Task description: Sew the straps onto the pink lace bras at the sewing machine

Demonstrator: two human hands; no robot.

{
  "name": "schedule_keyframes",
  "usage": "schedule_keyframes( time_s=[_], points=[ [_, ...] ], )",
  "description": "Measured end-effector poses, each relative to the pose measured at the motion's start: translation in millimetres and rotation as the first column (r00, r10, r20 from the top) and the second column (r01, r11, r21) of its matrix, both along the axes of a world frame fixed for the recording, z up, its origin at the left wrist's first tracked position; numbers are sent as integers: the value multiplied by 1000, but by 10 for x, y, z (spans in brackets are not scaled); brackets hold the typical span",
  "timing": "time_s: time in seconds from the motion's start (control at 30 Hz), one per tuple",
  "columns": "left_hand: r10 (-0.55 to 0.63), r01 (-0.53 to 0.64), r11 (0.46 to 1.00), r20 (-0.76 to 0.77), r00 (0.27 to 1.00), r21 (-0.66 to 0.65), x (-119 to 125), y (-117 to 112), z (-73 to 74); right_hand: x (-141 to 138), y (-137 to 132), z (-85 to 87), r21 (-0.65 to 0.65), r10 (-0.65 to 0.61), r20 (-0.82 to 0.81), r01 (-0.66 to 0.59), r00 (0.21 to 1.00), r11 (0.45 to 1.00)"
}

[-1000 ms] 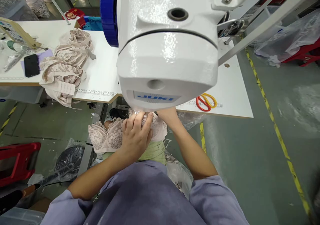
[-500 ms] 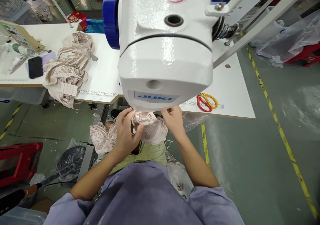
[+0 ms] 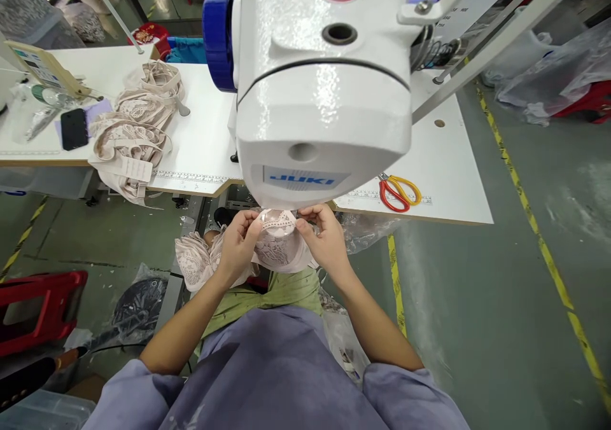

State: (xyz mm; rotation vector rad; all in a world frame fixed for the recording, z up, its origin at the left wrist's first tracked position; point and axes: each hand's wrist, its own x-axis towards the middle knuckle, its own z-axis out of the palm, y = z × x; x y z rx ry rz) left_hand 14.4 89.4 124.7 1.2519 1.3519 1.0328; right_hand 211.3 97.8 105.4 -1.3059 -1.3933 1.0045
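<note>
A beige lace bra hangs over my lap below the white sewing machine head [image 3: 324, 112]. One cup of this bra [image 3: 279, 252] is stretched between my two hands, its upper edge close under the machine. My left hand [image 3: 238, 242] pinches that edge on the left between thumb and fingers. On the right, my right hand [image 3: 326, 239] grips the same edge, thumb on top and fingers curled behind. Another lace cup [image 3: 195, 261] droops to the left of my left hand. The machine head hides the needle area.
Beige bras lie piled [image 3: 136, 124] at the left of the white table [image 3: 200, 144], near a black phone [image 3: 74, 129]. Red-and-yellow-handled scissors [image 3: 400, 193] rest by the right front edge. A thread stand pole [image 3: 496, 42] slants at right. A red stool [image 3: 42, 312] stands lower left.
My left hand has gone from loosely spread to pinching the cup's edge. My right hand has drawn back from under the machine, thumb now on the edge. The view has shifted slightly.
</note>
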Motion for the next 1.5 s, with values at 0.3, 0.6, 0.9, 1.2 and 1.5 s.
schedule_keyframes(
  time_s=[0.3,0.6,0.9,1.2,1.5],
  points=[
    [49,-46,998,-60,997,48,-33,-26,12,-40,27,0,-59,-13,46,16,999,998],
    [66,-60,996,-85,994,73,-64,-45,52,-119,40,24,-90,-30,5,30,1000,996],
    [22,-16,998,-101,995,61,-74,-114,141,-145,-44,45,-193,-33,-196,-6,980,981],
    [-306,311,946,61,950,-93,76,-483,96,-199,-718,54,-336,-22,-304,-86,952,938],
    [-189,188,976,8,982,-112,-95,-525,144,884,-127,-247,94,-149,408,120,901,988]
  ],
)
